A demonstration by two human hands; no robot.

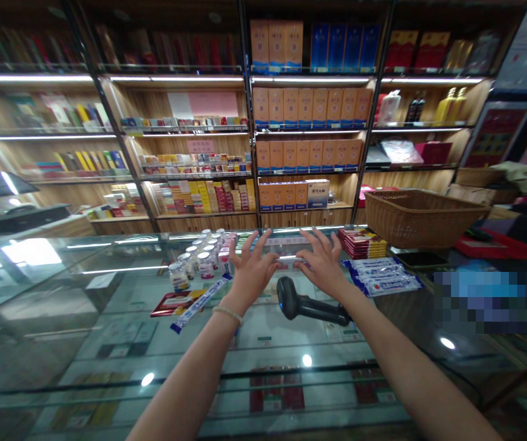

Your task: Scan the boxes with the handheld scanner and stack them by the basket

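Note:
Both of my hands reach out over the glass counter [254, 355]. My left hand [247, 278] is open with fingers spread, beside several small white-capped jars [199, 257]. My right hand [325, 266] is open too, its fingers apart and nothing held. Between and just below them lies a black handheld barcode scanner [312, 308], its handle end partly behind my right forearm. To the left, a blue-and-white stick packet [201, 304] overlaps a flat red-and-yellow packet [171, 304]. Several blue-and-white packets [380, 277] lie right of my right hand, in front of a stack of red-and-yellow packets [360, 245].
A wicker basket [422, 217] stands at the counter's right, near a red tray [505, 247]. Behind the counter, lit wooden shelves hold orange boxes [312, 107], blue boxes [344, 48] and many small packs. A dark device [19, 217] sits at far left.

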